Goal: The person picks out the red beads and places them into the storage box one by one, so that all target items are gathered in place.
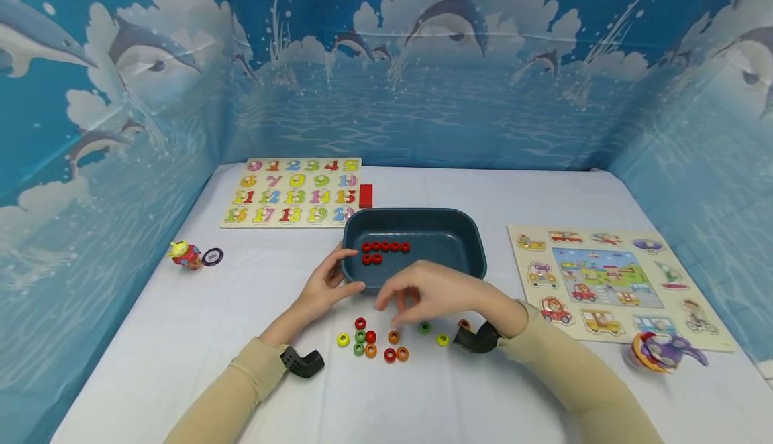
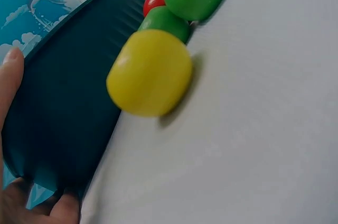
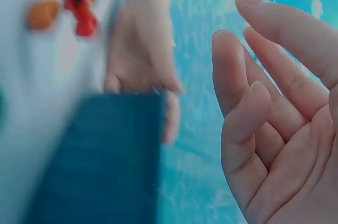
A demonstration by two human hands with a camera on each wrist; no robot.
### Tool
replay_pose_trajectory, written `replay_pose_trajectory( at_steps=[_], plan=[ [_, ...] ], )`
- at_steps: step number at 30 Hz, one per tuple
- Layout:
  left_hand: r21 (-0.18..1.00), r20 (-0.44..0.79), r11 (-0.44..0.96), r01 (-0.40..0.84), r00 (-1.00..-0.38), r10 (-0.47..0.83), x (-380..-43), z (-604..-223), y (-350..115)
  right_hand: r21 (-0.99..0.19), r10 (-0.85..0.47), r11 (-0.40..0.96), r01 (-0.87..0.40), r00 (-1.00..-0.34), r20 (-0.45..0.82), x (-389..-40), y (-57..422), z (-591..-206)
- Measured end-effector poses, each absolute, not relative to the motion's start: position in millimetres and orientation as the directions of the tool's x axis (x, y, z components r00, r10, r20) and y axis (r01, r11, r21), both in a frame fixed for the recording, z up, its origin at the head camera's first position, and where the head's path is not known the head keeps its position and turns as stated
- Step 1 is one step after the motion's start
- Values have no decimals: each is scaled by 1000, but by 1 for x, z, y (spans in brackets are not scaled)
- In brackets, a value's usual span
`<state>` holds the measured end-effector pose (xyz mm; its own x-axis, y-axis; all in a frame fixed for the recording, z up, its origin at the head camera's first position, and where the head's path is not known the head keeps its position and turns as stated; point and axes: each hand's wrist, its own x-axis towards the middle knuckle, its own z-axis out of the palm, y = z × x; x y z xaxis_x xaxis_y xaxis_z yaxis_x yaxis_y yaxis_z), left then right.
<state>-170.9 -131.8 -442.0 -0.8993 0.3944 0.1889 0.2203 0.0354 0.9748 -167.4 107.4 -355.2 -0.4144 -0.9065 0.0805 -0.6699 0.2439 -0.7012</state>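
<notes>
A dark teal tray point(image 1: 447, 256) stands mid-table, with several red beads point(image 1: 385, 247) lined up in two rows on its floor. My left hand point(image 1: 323, 290) holds the tray's near left corner, thumb on the front side and fingers at the left side. Over the tray's front edge hovers my right hand point(image 1: 431, 290); its fingers are loosely bent and nothing shows between them in the right wrist view. Loose red, green, orange and yellow beads lie on the cloth before the tray, among them a yellow bead point(image 2: 150, 73) near the left wrist and an orange bead point(image 1: 394, 337) below the right fingers.
Behind on the left lies a number puzzle board point(image 1: 292, 192) with a red block point(image 1: 366, 196) beside it. A picture puzzle board point(image 1: 616, 283) and a purple toy point(image 1: 664, 351) are at right. A small red-and-yellow toy point(image 1: 185, 255) and a round disc point(image 1: 213, 257) sit far left.
</notes>
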Motion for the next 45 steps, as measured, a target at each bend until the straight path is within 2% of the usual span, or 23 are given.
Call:
replay_pose_trajectory(
  at_steps=[6,14,24,30,37,42,45],
  plan=[
    [974,178,62,218,-904,389,-172,-444,-131,-712,-913,258,-654,-406,41,-145,109,-386],
    [973,183,60,222,-907,378,-182,-465,-133,-703,-931,268,-658,-365,-13,-140,103,-420],
    [971,195,54,232,-904,381,-184,-469,-132,-671,-914,315,-671,-404,-25,-143,103,-425],
    [971,194,58,233,-905,379,-182,-468,-133,-668,-915,290,-686,-403,16,-146,105,-401],
    [975,181,50,216,-905,385,-174,-449,-131,-715,-866,251,-653,-482,137,-184,119,-346],
    [974,156,92,205,-913,378,-170,-441,-130,-848,-829,208,-487,-549,112,-229,123,-331],
    [977,149,87,196,-913,380,-170,-441,-130,-881,-804,213,-422,-588,88,-252,120,-335]
  ],
)
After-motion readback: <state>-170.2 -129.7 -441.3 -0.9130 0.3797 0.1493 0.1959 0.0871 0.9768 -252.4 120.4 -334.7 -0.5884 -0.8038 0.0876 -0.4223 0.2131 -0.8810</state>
